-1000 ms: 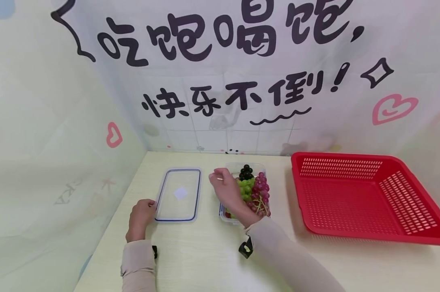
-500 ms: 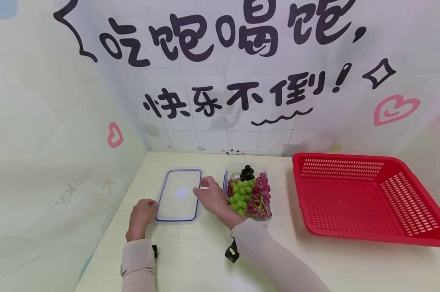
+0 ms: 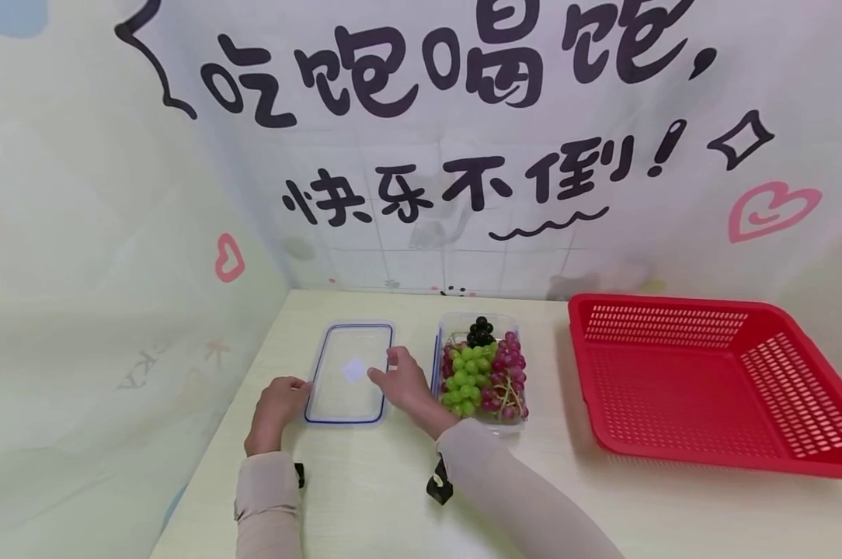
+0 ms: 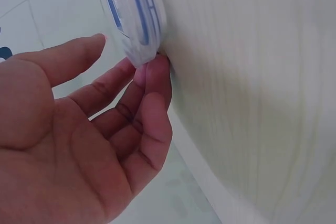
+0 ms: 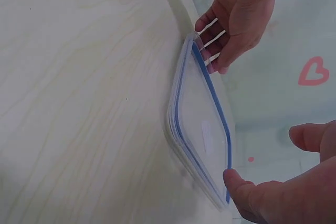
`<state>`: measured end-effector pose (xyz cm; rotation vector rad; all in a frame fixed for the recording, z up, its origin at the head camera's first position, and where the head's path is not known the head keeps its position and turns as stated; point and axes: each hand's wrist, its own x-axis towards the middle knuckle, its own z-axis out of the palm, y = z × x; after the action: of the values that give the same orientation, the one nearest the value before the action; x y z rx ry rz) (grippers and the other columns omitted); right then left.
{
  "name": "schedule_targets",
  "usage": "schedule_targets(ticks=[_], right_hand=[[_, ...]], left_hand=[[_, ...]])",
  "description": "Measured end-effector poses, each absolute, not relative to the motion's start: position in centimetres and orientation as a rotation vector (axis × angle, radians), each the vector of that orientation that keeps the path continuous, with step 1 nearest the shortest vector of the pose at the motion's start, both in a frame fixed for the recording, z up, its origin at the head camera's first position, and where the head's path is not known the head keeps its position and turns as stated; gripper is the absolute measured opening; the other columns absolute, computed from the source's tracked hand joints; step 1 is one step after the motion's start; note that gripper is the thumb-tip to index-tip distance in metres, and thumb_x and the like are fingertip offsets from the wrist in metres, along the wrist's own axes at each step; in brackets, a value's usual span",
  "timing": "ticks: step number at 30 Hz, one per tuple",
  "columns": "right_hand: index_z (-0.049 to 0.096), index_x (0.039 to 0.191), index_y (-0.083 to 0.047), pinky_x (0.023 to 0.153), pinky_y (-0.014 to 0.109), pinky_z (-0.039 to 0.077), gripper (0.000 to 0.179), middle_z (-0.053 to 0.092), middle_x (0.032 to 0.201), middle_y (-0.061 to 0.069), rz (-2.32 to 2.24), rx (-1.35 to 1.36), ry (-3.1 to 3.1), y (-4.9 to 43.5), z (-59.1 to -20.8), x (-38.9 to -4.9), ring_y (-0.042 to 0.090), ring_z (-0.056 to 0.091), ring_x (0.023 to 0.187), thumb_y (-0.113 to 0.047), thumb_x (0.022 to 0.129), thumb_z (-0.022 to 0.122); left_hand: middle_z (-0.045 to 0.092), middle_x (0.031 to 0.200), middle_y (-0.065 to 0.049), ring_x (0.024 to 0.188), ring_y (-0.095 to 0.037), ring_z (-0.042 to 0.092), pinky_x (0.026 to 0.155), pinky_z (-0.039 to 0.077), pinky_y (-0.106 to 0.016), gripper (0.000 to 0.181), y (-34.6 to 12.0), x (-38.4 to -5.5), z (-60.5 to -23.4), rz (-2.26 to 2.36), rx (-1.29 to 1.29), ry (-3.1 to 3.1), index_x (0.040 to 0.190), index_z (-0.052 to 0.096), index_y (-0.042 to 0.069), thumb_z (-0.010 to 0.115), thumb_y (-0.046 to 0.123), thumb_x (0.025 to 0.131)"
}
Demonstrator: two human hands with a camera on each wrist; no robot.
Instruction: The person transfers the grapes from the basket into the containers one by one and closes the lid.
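Note:
A clear plastic container lid point(image 3: 349, 400) with a blue seal lies on the table in the head view. My left hand point(image 3: 277, 404) is at its left edge; in the left wrist view the bent fingers point(image 4: 157, 72) touch the rim and the thumb stands apart from it. My right hand point(image 3: 407, 384) is at the lid's right edge, thumb and index finger spread; in the right wrist view one fingertip point(image 5: 231, 179) touches the blue seal. To the right stands a clear container point(image 3: 501, 427) with green grapes point(image 3: 466, 378), red grapes point(image 3: 508, 361) and black grapes point(image 3: 481, 332).
A large red plastic basket point(image 3: 680, 404) stands at the right of the pale wooden table point(image 3: 372, 497). A white square point(image 3: 353, 370) shows within the lid's outline. A printed cloth backdrop point(image 3: 407, 272) hangs behind the table and along its left side.
My right hand has moved left from over the grapes to the lid's right edge, uncovering the container. My left hand has stayed at the lid's left edge. The head view has shifted slightly.

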<state>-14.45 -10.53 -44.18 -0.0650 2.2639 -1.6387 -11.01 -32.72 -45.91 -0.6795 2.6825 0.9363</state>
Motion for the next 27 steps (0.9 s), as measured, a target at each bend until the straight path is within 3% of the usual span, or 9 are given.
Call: schedule_targets(ticks=[14,27], right_hand=[[0.046,0.139,0.001,0.1,0.047,0.047,0.056,0.052,0.138,0.021,-1.622,-0.027,2.316,-11.1,-45.8,-14.4,0.035,0.054,0.124,-0.025,0.094,0.068],[0.049,0.133,0.001,0.091,0.041,0.052,0.05,0.06,0.124,0.018,-1.566,0.12,2.351,-11.8,-47.4,-15.3,0.029,0.06,0.109,-0.018,0.092,0.071]], left_hand=[[0.06,0.125,-0.028,0.111,-0.04,0.057,0.094,0.046,-0.055,0.049,-32.5,-11.6,-45.8,0.907,-0.656,2.688,0.129,0.057,-0.009,0.05,0.031,0.102],[0.062,0.122,-0.026,0.107,-0.037,0.057,0.093,0.046,-0.054,0.048,-32.6,-12.3,-45.9,0.867,-0.661,2.671,0.129,0.057,-0.008,0.05,0.032,0.103]])
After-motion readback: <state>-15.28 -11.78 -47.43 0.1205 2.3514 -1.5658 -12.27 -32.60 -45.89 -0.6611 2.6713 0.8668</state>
